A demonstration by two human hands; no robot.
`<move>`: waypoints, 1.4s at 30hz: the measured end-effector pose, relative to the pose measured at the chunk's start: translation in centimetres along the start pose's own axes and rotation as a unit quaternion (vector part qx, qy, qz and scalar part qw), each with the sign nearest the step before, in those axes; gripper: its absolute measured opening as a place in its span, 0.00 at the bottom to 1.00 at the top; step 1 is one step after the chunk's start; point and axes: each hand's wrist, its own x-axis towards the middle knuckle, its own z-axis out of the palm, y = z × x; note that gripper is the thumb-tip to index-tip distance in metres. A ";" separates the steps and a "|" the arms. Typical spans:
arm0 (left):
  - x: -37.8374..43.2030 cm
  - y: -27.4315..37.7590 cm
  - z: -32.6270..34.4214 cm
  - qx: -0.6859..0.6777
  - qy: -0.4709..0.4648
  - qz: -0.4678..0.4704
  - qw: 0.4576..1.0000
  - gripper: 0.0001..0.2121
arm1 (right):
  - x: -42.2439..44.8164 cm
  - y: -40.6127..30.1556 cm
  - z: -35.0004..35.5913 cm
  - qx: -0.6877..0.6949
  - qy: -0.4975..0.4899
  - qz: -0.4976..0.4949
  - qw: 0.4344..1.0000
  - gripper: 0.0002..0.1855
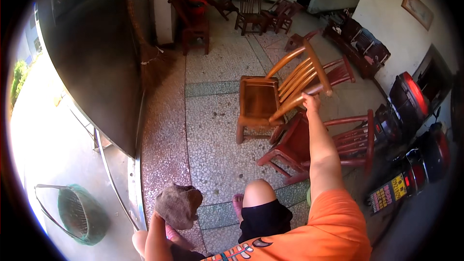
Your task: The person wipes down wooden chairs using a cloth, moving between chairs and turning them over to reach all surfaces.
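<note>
My right hand [312,103] grips a side post of the backrest of an orange-brown wooden chair [258,98]. This chair has a slatted back and stands on the terrazzo floor before me. My left hand [159,218] holds a bunched grey-brown cloth [178,206] low on the left; the cloth hides most of its fingers. Beneath my right forearm is a dark red wooden chair [295,145], close beside the orange-brown one. Part of its seat and back is covered by the arm.
Two parked motor scooters [417,174] stand at right. A straw broom [154,61] leans by the dark door panel [94,50] at left. A green basket [81,214] with a handle lies outside the threshold. More wooden chairs [250,16] and a wooden bench [357,43] are farther back.
</note>
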 end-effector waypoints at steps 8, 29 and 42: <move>-0.4 4.5 -3.4 0.048 -0.038 0.051 0.997 0.14 | -0.6 3.2 -9.2 0.036 -0.009 0.153 0.988 0.21; -10.8 7.3 3.2 -0.649 0.161 0.136 0.731 0.23 | -35.0 -9.1 -6.2 0.298 -0.309 0.229 0.874 0.20; -19.8 -6.0 20.9 0.006 0.206 -0.189 0.960 0.13 | -29.2 -0.7 -7.8 -0.301 -0.418 -0.171 0.840 0.18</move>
